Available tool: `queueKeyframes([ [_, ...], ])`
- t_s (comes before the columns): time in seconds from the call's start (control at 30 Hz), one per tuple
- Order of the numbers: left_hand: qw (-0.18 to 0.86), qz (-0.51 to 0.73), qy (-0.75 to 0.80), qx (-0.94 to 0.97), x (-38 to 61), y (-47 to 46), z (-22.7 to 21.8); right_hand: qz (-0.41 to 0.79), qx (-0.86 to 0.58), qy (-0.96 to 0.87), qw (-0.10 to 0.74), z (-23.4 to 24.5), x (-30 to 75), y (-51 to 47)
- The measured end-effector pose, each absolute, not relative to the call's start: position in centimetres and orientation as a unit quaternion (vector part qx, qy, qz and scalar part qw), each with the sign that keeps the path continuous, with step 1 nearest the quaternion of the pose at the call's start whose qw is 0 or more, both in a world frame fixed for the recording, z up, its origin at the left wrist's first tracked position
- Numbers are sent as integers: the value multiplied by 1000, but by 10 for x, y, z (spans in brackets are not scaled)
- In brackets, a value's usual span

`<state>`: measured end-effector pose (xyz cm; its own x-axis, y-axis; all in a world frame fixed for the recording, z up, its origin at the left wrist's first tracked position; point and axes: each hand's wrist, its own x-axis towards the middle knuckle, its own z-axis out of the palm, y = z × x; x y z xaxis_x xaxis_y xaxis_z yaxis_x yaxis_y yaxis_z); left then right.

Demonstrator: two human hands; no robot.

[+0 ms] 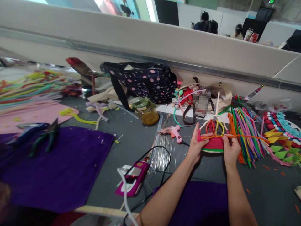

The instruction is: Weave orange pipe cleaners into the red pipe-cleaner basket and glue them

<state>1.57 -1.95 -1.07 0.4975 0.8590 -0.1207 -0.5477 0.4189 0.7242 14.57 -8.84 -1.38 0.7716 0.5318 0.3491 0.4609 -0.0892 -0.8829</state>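
Between my hands is a pink pipe-cleaner piece point(213, 144), wound in rows, with a green and white lower edge. White twisted strands rise from it to a point, framing orange and yellow loops. An orange pipe cleaner point(249, 136) lies across its upper edge and runs out to the right. My left hand point(197, 145) is closed on the piece's left side, its thumb along the front. At the right side, my right hand point(231, 150) pinches the orange pipe cleaner against the piece; the fingers behind are hidden.
A pink glue gun point(174, 133) lies left of my hands, near clear glue sticks point(161, 150). Loose pipe cleaners point(249, 131) lie to the right. A corded magenta device point(135, 179), a jar point(144, 111), pliers point(48, 138) and purple cloth point(58, 169) are further left.
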Motion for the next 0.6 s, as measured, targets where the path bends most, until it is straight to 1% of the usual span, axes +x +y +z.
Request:
queueKeyframes([
  [0.1,808,435,248,311,16,-18,-14,1,-743,-340,576,-20,153,-87],
  [0.17,812,430,248,306,17,-17,-16,-17,-737,-337,585,-24,157,-85],
  [0.2,809,433,251,308,18,-17,-17,-6,-728,-330,601,-26,158,-84],
  [0.27,790,451,267,319,19,-17,-19,62,-700,-308,641,-30,159,-81],
  [0.33,751,482,295,342,20,-17,-21,128,-668,-291,673,-32,158,-79],
  [0.37,725,500,310,358,20,-16,-22,143,-659,-286,681,-32,158,-78],
  [0.47,635,543,342,429,18,-15,-25,136,-657,-285,685,-33,156,-78],
  [0.6,547,544,351,530,15,-12,-27,128,-654,-297,684,-32,155,-79],
])
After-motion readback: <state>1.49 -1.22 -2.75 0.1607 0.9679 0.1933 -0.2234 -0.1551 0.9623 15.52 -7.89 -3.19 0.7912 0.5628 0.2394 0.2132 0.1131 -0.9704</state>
